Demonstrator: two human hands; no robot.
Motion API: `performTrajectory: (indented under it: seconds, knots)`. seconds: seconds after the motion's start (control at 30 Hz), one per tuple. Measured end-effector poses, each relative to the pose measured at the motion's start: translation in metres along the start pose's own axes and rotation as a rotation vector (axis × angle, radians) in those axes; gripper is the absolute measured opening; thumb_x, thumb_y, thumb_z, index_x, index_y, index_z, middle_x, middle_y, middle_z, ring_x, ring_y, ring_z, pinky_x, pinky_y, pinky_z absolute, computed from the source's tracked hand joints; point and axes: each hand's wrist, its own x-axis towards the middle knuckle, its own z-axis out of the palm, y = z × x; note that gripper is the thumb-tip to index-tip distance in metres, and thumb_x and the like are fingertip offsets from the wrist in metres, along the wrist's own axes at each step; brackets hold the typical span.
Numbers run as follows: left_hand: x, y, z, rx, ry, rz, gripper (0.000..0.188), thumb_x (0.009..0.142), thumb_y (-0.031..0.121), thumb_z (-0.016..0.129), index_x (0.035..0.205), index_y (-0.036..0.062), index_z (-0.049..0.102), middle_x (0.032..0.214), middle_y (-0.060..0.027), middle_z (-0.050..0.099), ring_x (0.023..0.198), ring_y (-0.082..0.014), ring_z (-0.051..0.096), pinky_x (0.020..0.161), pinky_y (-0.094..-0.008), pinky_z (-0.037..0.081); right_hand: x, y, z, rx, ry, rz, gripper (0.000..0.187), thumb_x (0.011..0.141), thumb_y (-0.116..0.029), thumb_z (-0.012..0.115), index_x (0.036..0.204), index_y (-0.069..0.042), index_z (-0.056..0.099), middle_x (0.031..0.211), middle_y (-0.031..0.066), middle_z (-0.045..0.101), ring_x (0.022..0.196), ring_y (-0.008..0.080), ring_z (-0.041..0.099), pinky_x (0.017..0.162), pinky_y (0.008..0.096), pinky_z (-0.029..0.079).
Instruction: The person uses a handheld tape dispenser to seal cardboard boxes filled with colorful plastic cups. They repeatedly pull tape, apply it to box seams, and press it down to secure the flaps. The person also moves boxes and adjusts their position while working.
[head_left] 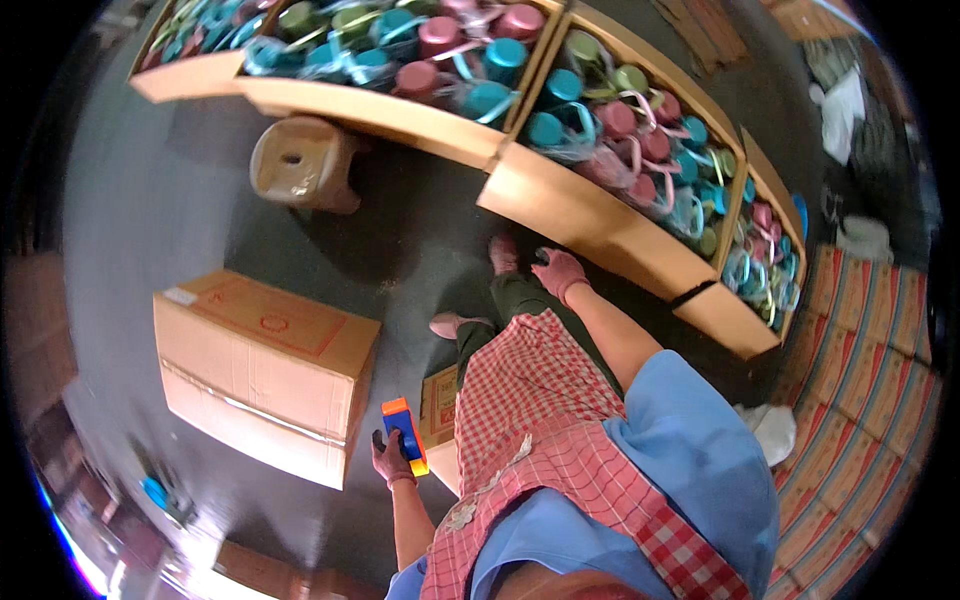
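My left hand [391, 461], in a pink glove with dark fingertips, is closed on a blue tape dispenser [407, 436] with an orange end and a yellow end. It is beside the right end of a closed brown carton [265, 365]. My right hand [561, 273], gloved alike, hangs open with loosely bent fingers and nothing visible in it. Nearest to it is the folded-out flap of an open carton [595, 225] holding teal, pink and green cups [617, 120] with handles, some in clear plastic.
More open cartons of cups [370, 120] line the far side. A beige plastic stool [300, 165] stands on the dark floor left of them. Stacked cartons [850, 400] rise at the right. A smaller carton [440, 405] lies beside my legs, below my feet [450, 324].
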Motion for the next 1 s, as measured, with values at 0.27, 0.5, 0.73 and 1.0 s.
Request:
performTrajectory:
  seconds: [0.27,0.5,0.73,1.0]
  knots:
    - [-0.041,-0.002,0.064,0.374,-0.127,0.125,0.049,0.069,0.006,0.067,0.114,-0.0033,0.049,0.101,-0.0084,0.057,0.083,-0.0159,0.056,0.075,-0.0275,0.046,-0.013,0.118,-0.030,0.164,-0.109,0.022,0.059,0.076,-0.043,0.054,0.121,-0.005,0.046,0.121,0.0188,0.048,0.112,0.0325,0.045,0.094,0.0379,0.036]
    - [-0.100,-0.027,0.143,0.923,-0.185,0.415,0.042,0.066,0.012,0.071,0.103,-0.0018,0.057,0.086,-0.0089,0.062,0.066,-0.0180,0.057,0.065,-0.0285,0.048,-0.085,0.277,-0.033,0.312,-0.301,0.262,0.054,0.074,-0.039,0.058,0.121,-0.014,0.049,0.119,0.0173,0.049,0.109,0.0305,0.048,0.092,0.0371,0.039]
    - [-0.138,-0.042,0.265,0.612,-0.500,0.202,0.045,0.065,0.008,0.071,0.106,-0.0015,0.055,0.083,-0.0066,0.060,0.070,-0.0152,0.057,0.063,-0.0288,0.048,-0.141,0.420,-0.161,0.434,-0.004,0.457,0.055,0.075,-0.039,0.057,0.116,-0.003,0.048,0.117,0.0206,0.050,0.106,0.0337,0.049,0.087,0.0388,0.041]
    - [-0.156,0.003,0.434,1.531,-0.497,0.951,0.075,0.063,0.054,0.064,0.120,0.0069,0.048,0.112,-0.0161,0.056,0.104,-0.0253,0.054,0.085,-0.0330,0.043,-0.181,0.447,-0.132,0.513,0.050,0.436,0.048,0.077,-0.041,0.057,0.109,-0.006,0.055,0.113,0.0194,0.053,0.100,0.0339,0.053,0.082,0.0421,0.045]
